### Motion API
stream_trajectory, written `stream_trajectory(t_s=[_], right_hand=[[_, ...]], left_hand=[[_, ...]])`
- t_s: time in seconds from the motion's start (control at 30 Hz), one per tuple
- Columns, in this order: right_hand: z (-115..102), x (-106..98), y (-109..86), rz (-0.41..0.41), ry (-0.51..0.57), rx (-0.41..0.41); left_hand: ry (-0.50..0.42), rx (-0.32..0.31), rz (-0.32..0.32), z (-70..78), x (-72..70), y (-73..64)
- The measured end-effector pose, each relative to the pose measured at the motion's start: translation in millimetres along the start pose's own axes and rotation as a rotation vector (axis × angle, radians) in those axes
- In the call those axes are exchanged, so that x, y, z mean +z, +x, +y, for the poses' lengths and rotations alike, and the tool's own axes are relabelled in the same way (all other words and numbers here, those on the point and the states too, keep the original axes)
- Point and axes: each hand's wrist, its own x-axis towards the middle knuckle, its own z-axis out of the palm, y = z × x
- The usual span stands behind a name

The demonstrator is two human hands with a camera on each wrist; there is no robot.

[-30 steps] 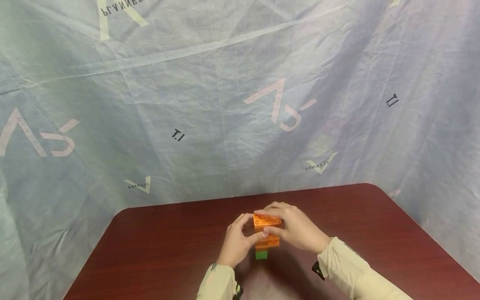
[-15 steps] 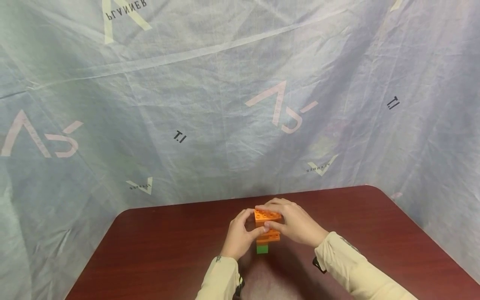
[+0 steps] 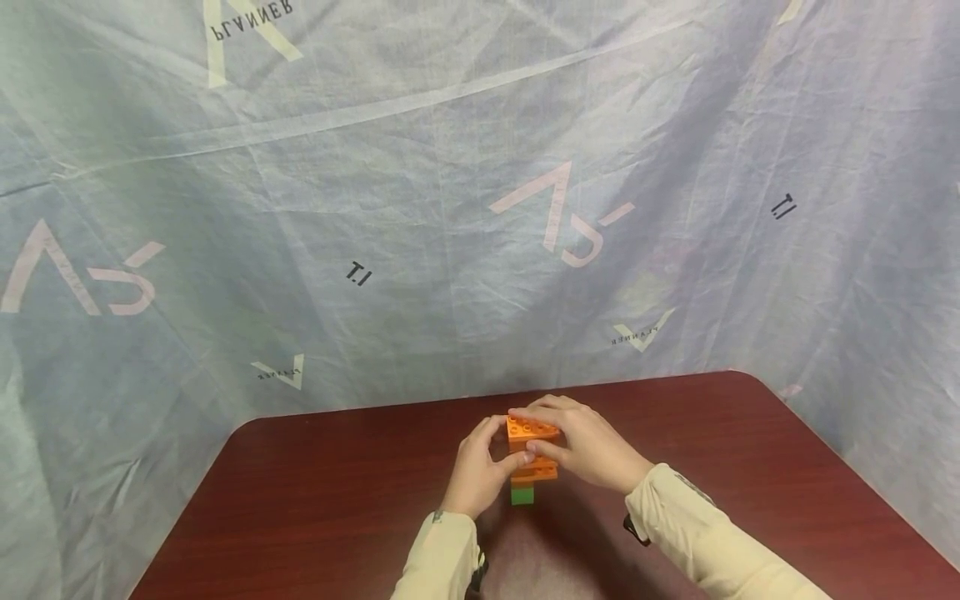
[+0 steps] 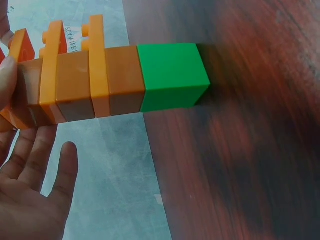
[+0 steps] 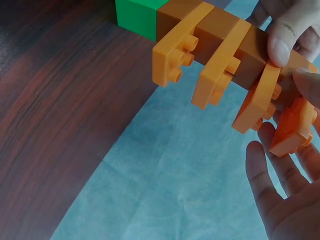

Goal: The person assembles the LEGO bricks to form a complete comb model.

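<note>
An upright tower of toy building bricks stands in the middle of the table, in the head view. Its base is a green brick (image 4: 175, 70). Above that, brown bricks (image 4: 72, 80) alternate with thin orange plates (image 5: 215, 70) that stick out to one side and show studs. My left hand (image 3: 478, 471) grips the tower's upper part from the left, its thumb on a brown brick. From the right, my right hand (image 3: 592, 442) pinches the topmost orange plate (image 3: 527, 427) between thumb and fingers. The thumbs meet at the front, and the right fingers hide part of the top plate.
The dark red-brown table (image 3: 337, 483) has rounded far corners. Behind and beside it hangs a pale grey-blue cloth (image 3: 420, 208) printed with letters. Light-coloured sleeves (image 3: 435, 554) and dark wrist straps cover my forearms.
Both hands and the tower have shifted slightly away from me over the last second, mostly in its first half. The grip looks the same, and the camera view has tilted a little.
</note>
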Motion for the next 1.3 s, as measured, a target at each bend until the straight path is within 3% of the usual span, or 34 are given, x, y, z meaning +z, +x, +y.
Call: stream_trajectory(t_s=[0.3,0.5,0.73,1.13,1.3], right_hand=[[0,4,-3.5,0.010,-0.015,0.010],[4,6,-3.0,0.014,-0.017,0.000],[6,4,2.8,0.004,-0.043,-0.042],[5,3,2.0,-0.013,-0.039,-0.007],[8,-3,-7.5,0.032,-0.001,0.054]], left_hand=[[-0.049,-0.041,-0.022,-3.3,0.1,-1.1],[-0.047,-0.005,-0.022,-5.1,-1.9,-2.1],[0.019,0.020,0.026,-7.9,0.8,1.2],[0.002,-0.007,-0.008,-8.3,-1.5,0.5],[0.006,-0.027,0.002,-8.6,-6.8,-4.6]])
